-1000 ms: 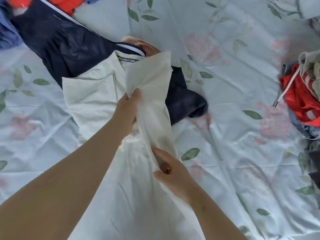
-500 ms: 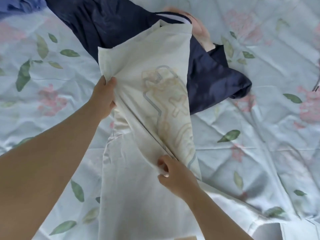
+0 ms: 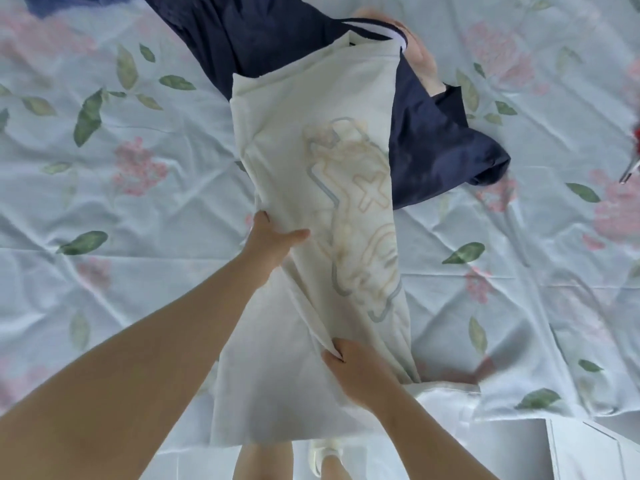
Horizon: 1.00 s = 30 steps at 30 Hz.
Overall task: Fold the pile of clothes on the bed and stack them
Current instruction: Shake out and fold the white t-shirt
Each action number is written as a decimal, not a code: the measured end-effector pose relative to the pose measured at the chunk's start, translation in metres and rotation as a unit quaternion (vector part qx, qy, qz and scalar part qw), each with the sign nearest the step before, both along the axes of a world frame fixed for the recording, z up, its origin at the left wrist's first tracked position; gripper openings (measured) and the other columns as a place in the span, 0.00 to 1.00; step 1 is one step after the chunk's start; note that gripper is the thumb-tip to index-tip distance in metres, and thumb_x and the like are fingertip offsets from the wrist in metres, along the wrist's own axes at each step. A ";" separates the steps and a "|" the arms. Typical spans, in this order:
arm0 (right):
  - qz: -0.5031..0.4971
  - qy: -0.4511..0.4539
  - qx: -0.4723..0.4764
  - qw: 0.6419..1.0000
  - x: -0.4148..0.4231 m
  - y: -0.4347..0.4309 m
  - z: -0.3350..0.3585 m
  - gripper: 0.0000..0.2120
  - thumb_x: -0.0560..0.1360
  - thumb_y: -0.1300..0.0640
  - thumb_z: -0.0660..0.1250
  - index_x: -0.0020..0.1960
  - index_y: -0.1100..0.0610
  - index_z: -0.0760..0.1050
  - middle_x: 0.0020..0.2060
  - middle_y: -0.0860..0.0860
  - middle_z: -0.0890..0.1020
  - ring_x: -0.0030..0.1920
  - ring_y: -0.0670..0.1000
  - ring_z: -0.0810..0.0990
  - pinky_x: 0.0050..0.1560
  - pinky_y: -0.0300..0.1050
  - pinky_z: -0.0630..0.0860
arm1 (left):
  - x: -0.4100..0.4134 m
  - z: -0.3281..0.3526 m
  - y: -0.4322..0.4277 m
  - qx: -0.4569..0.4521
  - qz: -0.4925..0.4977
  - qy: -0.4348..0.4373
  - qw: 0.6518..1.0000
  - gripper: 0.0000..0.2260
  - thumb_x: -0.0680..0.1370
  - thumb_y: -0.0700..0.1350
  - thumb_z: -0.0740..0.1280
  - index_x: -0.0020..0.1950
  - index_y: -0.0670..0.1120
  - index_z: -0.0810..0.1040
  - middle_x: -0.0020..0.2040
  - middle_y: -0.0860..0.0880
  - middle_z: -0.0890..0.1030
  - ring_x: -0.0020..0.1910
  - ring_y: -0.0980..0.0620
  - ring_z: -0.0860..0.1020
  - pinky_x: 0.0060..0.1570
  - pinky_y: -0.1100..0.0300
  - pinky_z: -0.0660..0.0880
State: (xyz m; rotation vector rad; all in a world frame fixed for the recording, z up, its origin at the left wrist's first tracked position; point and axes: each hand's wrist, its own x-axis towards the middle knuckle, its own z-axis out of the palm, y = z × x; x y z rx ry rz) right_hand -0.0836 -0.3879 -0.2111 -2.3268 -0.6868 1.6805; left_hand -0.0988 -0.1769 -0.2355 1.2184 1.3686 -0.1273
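A cream white T-shirt [image 3: 311, 140] with a faint printed design lies lengthwise on the floral bedsheet [image 3: 104, 202], folded into a long narrow strip. My left hand [image 3: 270, 244] pinches its left folded edge near the middle, thumb on top. My right hand [image 3: 356, 372] grips the fold lower down, near the hem. A navy garment [image 3: 433, 147] lies under and behind the shirt's top end, with a peach piece [image 3: 422, 60] showing beyond it.
The bed's near edge runs along the bottom, with my legs and a white shoe [image 3: 322, 455] below it. A white cabinet [image 3: 571, 448] stands at bottom right. A red item [image 3: 635, 140] shows at the right edge, a blue cloth [image 3: 52, 1] at top left.
My left hand has slid down the shirt's left edge towards me. The right-hand fold lies flatter over the shirt. The view has tilted down, hiding the pile at right.
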 end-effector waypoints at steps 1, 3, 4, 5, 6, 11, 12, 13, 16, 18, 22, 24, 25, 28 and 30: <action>-0.010 0.009 0.012 1.000 -0.008 0.002 0.000 0.15 0.80 0.49 0.54 0.38 0.53 0.68 0.32 0.47 0.72 0.32 0.47 0.70 0.31 0.40 0.64 | -0.009 -0.002 -0.011 -0.015 -0.028 0.013 0.999 0.21 0.73 0.45 0.73 0.61 0.45 0.68 0.52 0.47 0.74 0.41 0.50 0.74 0.34 0.58 0.71; -0.037 0.034 0.026 0.998 -0.028 0.003 0.002 0.13 0.80 0.50 0.54 0.45 0.57 0.71 0.34 0.49 0.72 0.33 0.49 0.70 0.33 0.41 0.66 | -0.028 -0.004 -0.024 -0.016 -0.023 0.006 1.000 0.14 0.74 0.41 0.70 0.59 0.43 0.73 0.49 0.44 0.78 0.43 0.45 0.77 0.40 0.52 0.75; -0.076 0.065 0.034 0.994 -0.037 0.005 0.003 0.12 0.79 0.50 0.54 0.45 0.57 0.71 0.34 0.49 0.72 0.32 0.49 0.69 0.34 0.40 0.67 | -0.034 -0.004 -0.024 0.001 0.001 -0.004 1.000 0.11 0.75 0.40 0.68 0.57 0.43 0.75 0.51 0.42 0.79 0.47 0.41 0.78 0.46 0.48 0.77; -0.121 0.096 0.045 0.987 -0.049 0.008 0.006 0.11 0.79 0.51 0.54 0.43 0.56 0.69 0.33 0.49 0.71 0.32 0.49 0.69 0.34 0.39 0.68 | -0.043 -0.002 -0.024 0.023 0.031 -0.010 0.999 0.10 0.76 0.40 0.66 0.56 0.42 0.76 0.52 0.41 0.79 0.49 0.40 0.78 0.50 0.46 0.77; -0.158 0.123 0.054 0.978 -0.060 0.011 0.010 0.10 0.78 0.52 0.55 0.40 0.54 0.67 0.33 0.49 0.71 0.33 0.49 0.69 0.34 0.37 0.69 | -0.051 0.000 -0.023 0.042 0.058 -0.016 0.997 0.10 0.76 0.40 0.66 0.57 0.42 0.75 0.51 0.42 0.79 0.49 0.41 0.78 0.48 0.47 0.77; -0.277 0.351 0.086 0.890 -0.108 0.018 0.018 0.10 0.77 0.55 0.60 0.57 0.46 0.67 0.39 0.50 0.72 0.38 0.48 0.71 0.43 0.42 0.71 | -0.094 0.006 -0.038 -0.027 0.020 0.011 0.999 0.17 0.74 0.43 0.71 0.61 0.46 0.73 0.54 0.46 0.79 0.51 0.44 0.79 0.53 0.49 0.77; -0.262 0.367 0.086 0.888 -0.114 0.015 0.017 0.13 0.77 0.53 0.61 0.60 0.45 0.67 0.42 0.49 0.74 0.42 0.48 0.74 0.47 0.41 0.72 | -0.105 0.005 -0.047 -0.033 -0.028 0.043 0.998 0.17 0.73 0.42 0.72 0.60 0.46 0.73 0.54 0.46 0.79 0.52 0.43 0.78 0.55 0.47 0.76; -0.243 0.356 0.084 0.899 -0.118 0.011 0.015 0.14 0.77 0.52 0.62 0.62 0.45 0.68 0.46 0.48 0.76 0.48 0.47 0.77 0.51 0.42 0.74 | -0.115 0.004 -0.056 -0.023 -0.061 0.070 0.995 0.16 0.73 0.42 0.71 0.60 0.45 0.74 0.53 0.45 0.79 0.52 0.43 0.78 0.56 0.48 0.75; -0.217 0.234 0.078 0.944 -0.118 -0.007 0.001 0.14 0.77 0.55 0.63 0.62 0.52 0.73 0.54 0.49 0.79 0.56 0.51 0.79 0.54 0.43 0.73 | -0.145 -0.005 -0.072 0.052 -0.011 0.086 0.995 0.07 0.76 0.41 0.65 0.53 0.43 0.77 0.45 0.45 0.78 0.45 0.44 0.76 0.45 0.54 0.72; -0.243 0.109 0.085 0.960 -0.105 -0.026 -0.010 0.08 0.77 0.59 0.62 0.55 0.54 0.75 0.47 0.50 0.80 0.51 0.51 0.78 0.47 0.39 0.70 | -0.160 -0.010 -0.079 0.098 0.043 0.075 0.991 0.05 0.78 0.42 0.62 0.48 0.43 0.76 0.41 0.45 0.76 0.42 0.46 0.74 0.40 0.56 0.70; -0.270 -0.111 0.086 0.953 -0.065 -0.071 -0.019 0.07 0.76 0.62 0.62 0.50 0.52 0.73 0.45 0.49 0.79 0.49 0.52 0.78 0.47 0.43 0.73 | -0.174 -0.009 -0.091 0.131 0.045 0.048 0.989 0.06 0.77 0.46 0.66 0.52 0.46 0.75 0.42 0.50 0.77 0.43 0.47 0.76 0.45 0.54 0.73; -0.272 -0.193 0.059 0.941 -0.049 -0.088 -0.021 0.12 0.74 0.62 0.64 0.57 0.55 0.73 0.53 0.54 0.77 0.55 0.55 0.75 0.55 0.49 0.73 | -0.178 -0.007 -0.096 0.063 -0.043 0.046 0.996 0.13 0.73 0.46 0.72 0.54 0.49 0.73 0.46 0.52 0.78 0.46 0.49 0.76 0.48 0.55 0.73; -0.262 -0.231 0.033 0.937 -0.044 -0.094 -0.022 0.16 0.73 0.60 0.66 0.61 0.55 0.72 0.58 0.55 0.74 0.59 0.57 0.72 0.58 0.50 0.69 | -0.179 -0.005 -0.098 0.015 -0.085 0.055 0.995 0.16 0.72 0.44 0.74 0.55 0.49 0.72 0.47 0.51 0.78 0.48 0.49 0.76 0.49 0.55 0.73; -0.266 -0.264 -0.035 0.926 -0.037 -0.102 -0.023 0.28 0.72 0.54 0.70 0.69 0.54 0.65 0.65 0.56 0.68 0.65 0.60 0.66 0.64 0.56 0.63 | -0.192 -0.003 -0.100 -0.043 -0.074 0.069 0.994 0.12 0.75 0.41 0.70 0.56 0.48 0.73 0.51 0.47 0.79 0.53 0.44 0.77 0.53 0.48 0.76; -0.315 -0.213 -0.014 0.925 -0.036 -0.104 -0.025 0.23 0.73 0.54 0.70 0.65 0.56 0.67 0.58 0.55 0.74 0.56 0.58 0.74 0.57 0.53 0.70 | -0.204 -0.005 -0.100 0.010 -0.003 0.055 0.998 0.09 0.77 0.41 0.66 0.56 0.47 0.74 0.51 0.45 0.79 0.53 0.41 0.77 0.56 0.43 0.75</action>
